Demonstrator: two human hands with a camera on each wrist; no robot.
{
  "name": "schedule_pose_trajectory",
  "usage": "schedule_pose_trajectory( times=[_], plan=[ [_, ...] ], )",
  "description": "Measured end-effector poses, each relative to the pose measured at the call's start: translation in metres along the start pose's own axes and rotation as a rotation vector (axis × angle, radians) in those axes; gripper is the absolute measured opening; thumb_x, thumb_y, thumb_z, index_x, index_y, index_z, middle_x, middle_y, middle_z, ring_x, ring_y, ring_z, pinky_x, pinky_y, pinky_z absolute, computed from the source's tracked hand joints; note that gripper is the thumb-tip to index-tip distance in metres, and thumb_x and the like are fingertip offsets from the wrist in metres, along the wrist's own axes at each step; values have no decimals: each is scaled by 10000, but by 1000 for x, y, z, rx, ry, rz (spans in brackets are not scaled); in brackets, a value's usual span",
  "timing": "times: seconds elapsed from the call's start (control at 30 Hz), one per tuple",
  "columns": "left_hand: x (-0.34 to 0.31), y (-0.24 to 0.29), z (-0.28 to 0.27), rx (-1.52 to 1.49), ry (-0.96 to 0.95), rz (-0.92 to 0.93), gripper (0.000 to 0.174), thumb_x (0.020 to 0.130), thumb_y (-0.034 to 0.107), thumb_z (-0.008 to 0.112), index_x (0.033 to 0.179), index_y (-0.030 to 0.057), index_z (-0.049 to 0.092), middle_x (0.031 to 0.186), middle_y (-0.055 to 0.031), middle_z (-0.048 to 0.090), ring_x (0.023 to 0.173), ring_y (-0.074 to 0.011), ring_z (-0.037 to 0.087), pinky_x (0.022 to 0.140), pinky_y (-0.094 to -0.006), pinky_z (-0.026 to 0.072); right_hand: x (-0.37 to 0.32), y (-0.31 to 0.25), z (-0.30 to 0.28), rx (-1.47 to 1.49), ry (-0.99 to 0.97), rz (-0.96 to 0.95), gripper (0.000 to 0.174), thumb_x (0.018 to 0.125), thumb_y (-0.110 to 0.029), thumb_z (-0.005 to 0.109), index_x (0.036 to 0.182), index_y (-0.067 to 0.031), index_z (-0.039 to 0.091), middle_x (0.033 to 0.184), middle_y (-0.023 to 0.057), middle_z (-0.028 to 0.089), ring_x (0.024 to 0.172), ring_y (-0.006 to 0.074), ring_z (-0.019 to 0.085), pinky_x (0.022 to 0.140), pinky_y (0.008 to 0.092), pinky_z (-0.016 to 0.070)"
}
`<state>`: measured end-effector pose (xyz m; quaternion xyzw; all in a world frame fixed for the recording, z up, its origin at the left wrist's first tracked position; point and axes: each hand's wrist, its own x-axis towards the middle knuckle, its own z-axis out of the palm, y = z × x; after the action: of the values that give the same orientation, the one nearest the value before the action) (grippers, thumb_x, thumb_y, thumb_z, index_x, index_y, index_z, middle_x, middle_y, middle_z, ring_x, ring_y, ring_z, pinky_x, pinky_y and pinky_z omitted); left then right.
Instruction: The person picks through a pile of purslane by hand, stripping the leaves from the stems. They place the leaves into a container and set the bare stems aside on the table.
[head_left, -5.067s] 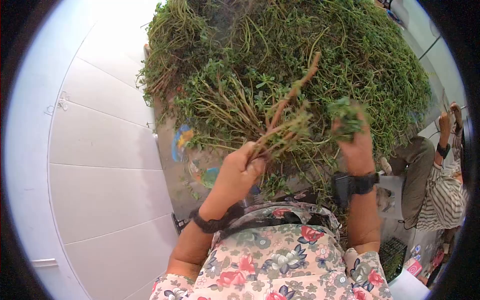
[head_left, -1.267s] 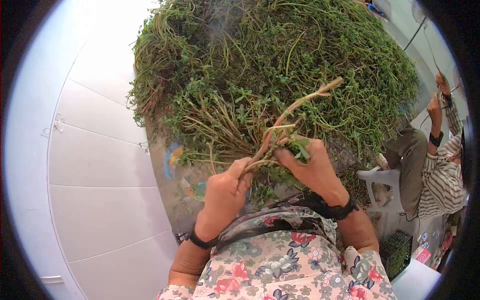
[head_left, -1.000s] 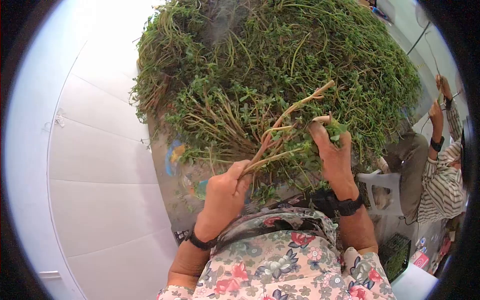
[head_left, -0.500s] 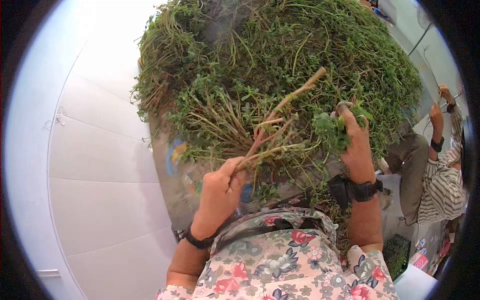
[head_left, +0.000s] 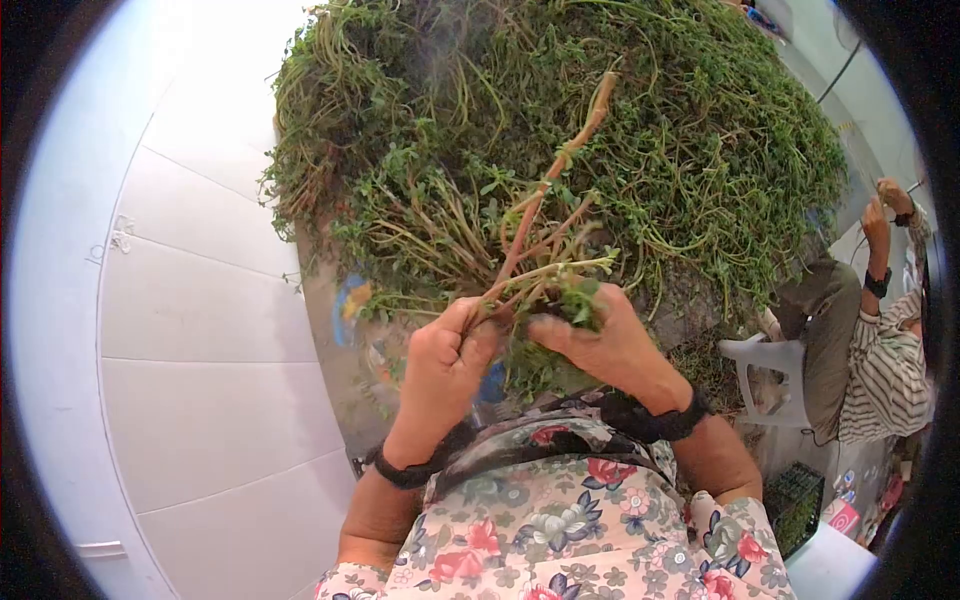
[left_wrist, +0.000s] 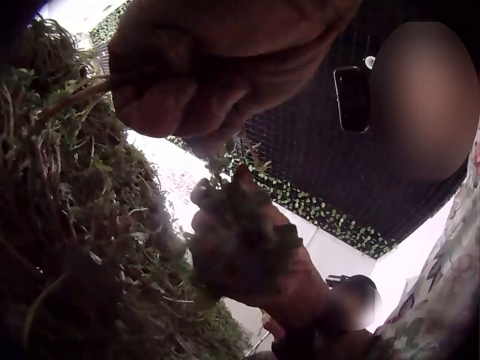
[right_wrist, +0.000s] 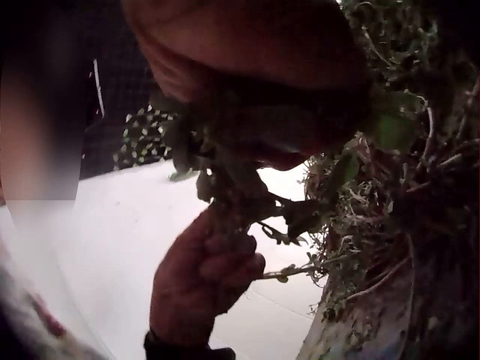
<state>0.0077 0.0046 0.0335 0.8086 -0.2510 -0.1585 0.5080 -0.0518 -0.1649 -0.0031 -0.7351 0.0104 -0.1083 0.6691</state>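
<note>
Right hand back beside left hand, stem tip shifted left and farther off

Nearest me is a flowered shirt, with dark bands on both wrists. Just past it, the left hand has a closed grip around one end of the thick reddish stem, which slants away to the far right above the greens. Half a second ago the other hand was well off to the right; now its grip is curled round a small leafy bunch, though I can't tell whether it touches the stem. Bare desk shows at left, with a blue-and-yellow patch. On the right, someone in a striped shirt is beside a white stool. Beyond the hands, a tangled green heap spreads to the far side.
</note>
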Motion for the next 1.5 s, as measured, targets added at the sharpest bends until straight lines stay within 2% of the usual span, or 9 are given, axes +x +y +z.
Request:
schedule_pose_trajectory(
  times=[0.1, 0.4, 0.57, 0.67, 0.83, 1.07, 1.27, 1.33, 1.5],
  plan=[
    [0, -5, 5, 39, 31, 13, 187, 824, 88, 531, 991, 14, 572, 655, -79, 529, 591, -122, 487, 562, -254, 418, 4, 5, 9, -255, 39, -181, 181, 777, -117, 612, 911, 5, 602, 749, 197, 601, 617, 337, 563, 587, 322, 470],
    [0, -7, -3, 112, 20, 51, 183, 820, 84, 540, 986, 17, 578, 691, -105, 568, 613, -154, 531, 584, -277, 437, -1, -4, -13, -109, 187, 31, 152, 813, -138, 600, 825, 13, 592, 709, 28, 637, 625, 90, 534, 539, 290, 446],
    [2, -6, 3, 107, 4, 21, 171, 818, 83, 543, 965, 3, 577, 709, -100, 579, 627, -140, 526, 592, -270, 436, 1, 15, 4, -344, 88, -276, 209, 751, -114, 643, 935, -46, 569, 747, 160, 585, 642, 337, 577, 592, 342, 479],
    [6, -17, 4, 12, 43, 81, 263, 851, 241, 566, 951, -3, 579, 657, 5, 505, 564, -69, 421, 508, -221, 350, 2, 7, 7, -364, -39, -363, 200, 747, -100, 639, 927, -57, 565, 776, 158, 585, 683, 342, 574, 611, 343, 476],
    [5, -9, -5, -88, 15, -60, 168, 833, 77, 539, 970, -12, 579, 676, -33, 502, 635, -70, 429, 568, -217, 381, 2, -16, -8, 308, 83, 42, 130, 832, -60, 565, 954, -19, 546, 818, -10, 564, 780, 50, 509, 654, 230, 448],
    [5, -12, -3, 1, -7, -42, 188, 833, 70, 531, 1000, 1, 583, 676, -53, 529, 622, -91, 468, 576, -234, 406, 8, -3, -1, 26, 195, -62, 186, 806, -43, 588, 987, -9, 558, 760, 24, 574, 739, 55, 535, 638, 239, 460],
    [4, -13, -2, 45, 4, -33, 197, 828, 98, 531, 994, 5, 583, 675, -76, 539, 610, -118, 495, 582, -255, 425, 15, 18, -5, -473, 49, -299, 241, 784, -81, 623, 1008, -23, 555, 840, 68, 624, 699, 182, 593, 654, 284, 478],
    [5, -14, -3, 69, 11, -38, 198, 825, 105, 529, 987, 4, 582, 666, -76, 528, 599, -126, 490, 575, -259, 421, 6, 5, -8, 110, 109, -97, 250, 800, -85, 609, 1036, -36, 543, 901, 56, 622, 749, 177, 596, 691, 282, 475],
    [7, -21, -7, 81, 4, -20, 189, 822, 99, 522, 975, 6, 581, 641, -77, 500, 575, -142, 475, 557, -266, 411, 2, -2, -38, -728, 148, -382, 257, 852, -108, 572, 1094, -44, 516, 971, 21, 591, 852, 96, 564, 762, 257, 465]
  ],
)
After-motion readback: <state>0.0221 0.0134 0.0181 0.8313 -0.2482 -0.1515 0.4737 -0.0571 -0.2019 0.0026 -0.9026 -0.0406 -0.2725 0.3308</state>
